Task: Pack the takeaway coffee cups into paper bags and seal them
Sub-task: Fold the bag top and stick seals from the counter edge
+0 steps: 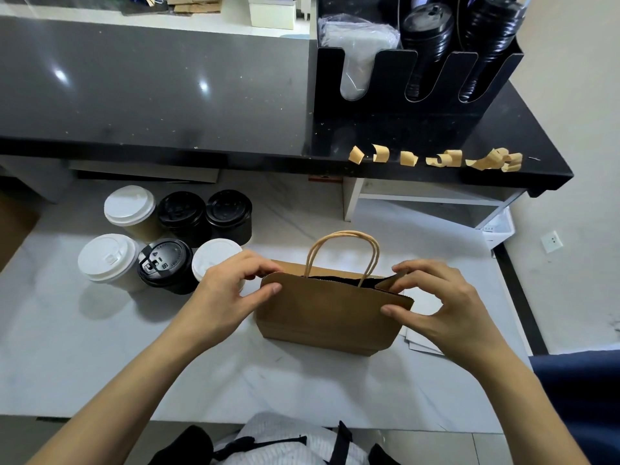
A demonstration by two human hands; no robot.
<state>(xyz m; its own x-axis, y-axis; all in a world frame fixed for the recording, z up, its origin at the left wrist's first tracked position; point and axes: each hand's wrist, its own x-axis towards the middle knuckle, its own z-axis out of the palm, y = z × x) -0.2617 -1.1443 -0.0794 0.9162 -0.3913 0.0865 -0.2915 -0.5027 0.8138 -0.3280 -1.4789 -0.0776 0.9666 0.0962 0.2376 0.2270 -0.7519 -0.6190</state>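
A brown paper bag [328,313] with twisted paper handles stands upright on the white counter [167,370], its mouth open and dark inside. My left hand [231,290] pinches the bag's top left corner. At the top right corner my right hand [436,303] pinches the rim, which is bent inward there. To the left of the bag stand several takeaway cups: a white-lidded cup [109,260], a black-lidded cup [166,263] and a white-lidded cup [214,256] partly behind my left hand, with more in the row behind them.
Several curled strips of brown tape [436,159] stick to the front edge of the raised black shelf [167,95]. A black lid and sleeve organiser [416,78] stands on that shelf. White papers [419,344] lie under the bag's right side.
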